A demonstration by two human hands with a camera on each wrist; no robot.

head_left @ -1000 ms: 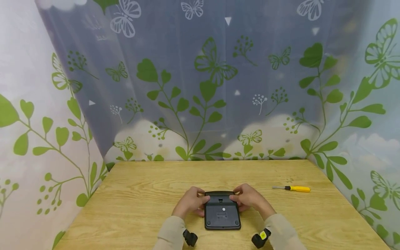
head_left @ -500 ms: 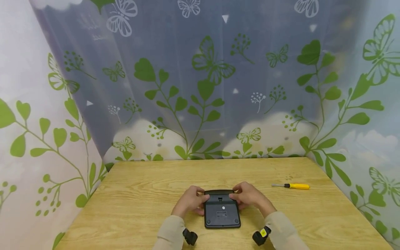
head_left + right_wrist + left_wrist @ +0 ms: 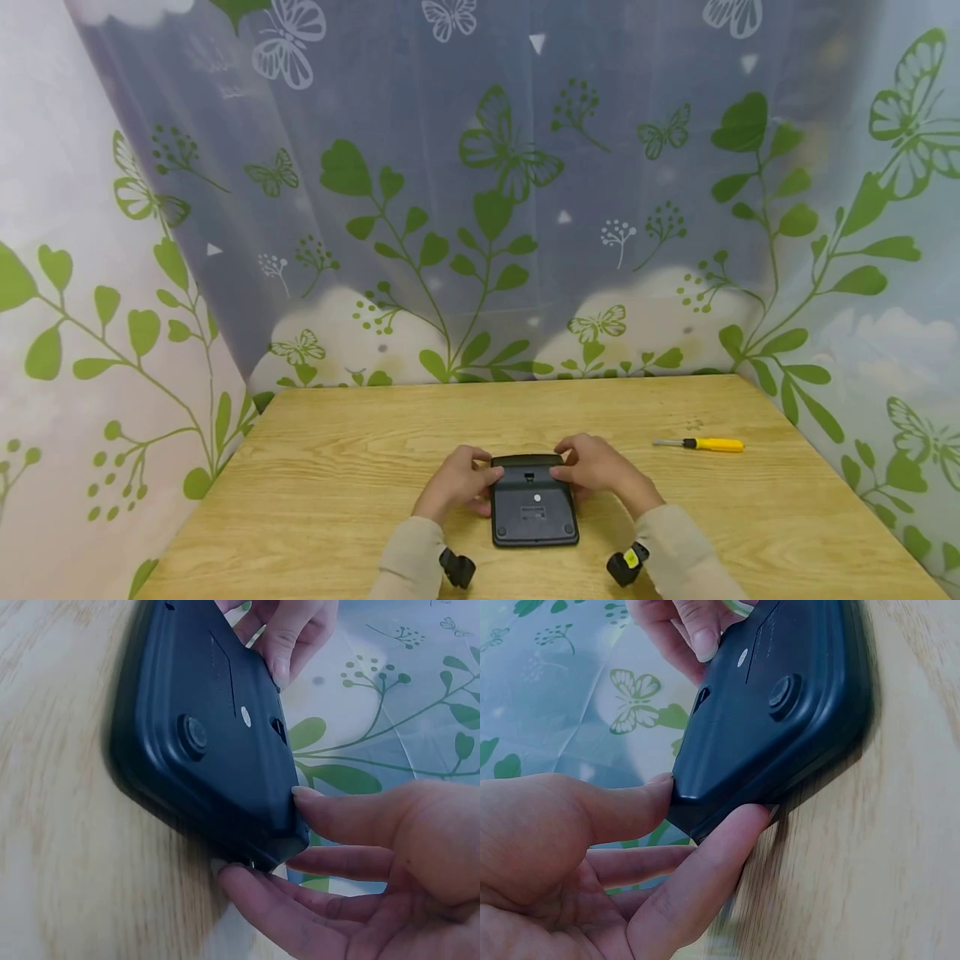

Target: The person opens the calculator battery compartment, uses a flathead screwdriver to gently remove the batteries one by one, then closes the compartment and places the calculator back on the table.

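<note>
On the wood-grain table (image 3: 337,517), a black plastic desktop device (image 3: 534,527), probably a calculator, is seen underside up, squarely between both hands. Its longer axis is judged to run from near edge to far edge; whether the far end is lifted cannot be told. The left far corner is pinched by the left hand (image 3: 453,484), the right far corner by the right hand (image 3: 601,470); thumbs (image 3: 639,810) are laid on the underside, grips narrow. Neither hand is nearer; the near end is unheld. A yellow-handled screwdriver (image 3: 714,445) is placed well to the right, nearer the right hand. Smallest features: round feet (image 3: 193,736) at the near corners, a latch recess (image 3: 529,477) between the thumbs, a white round sticker (image 3: 537,497).
</note>
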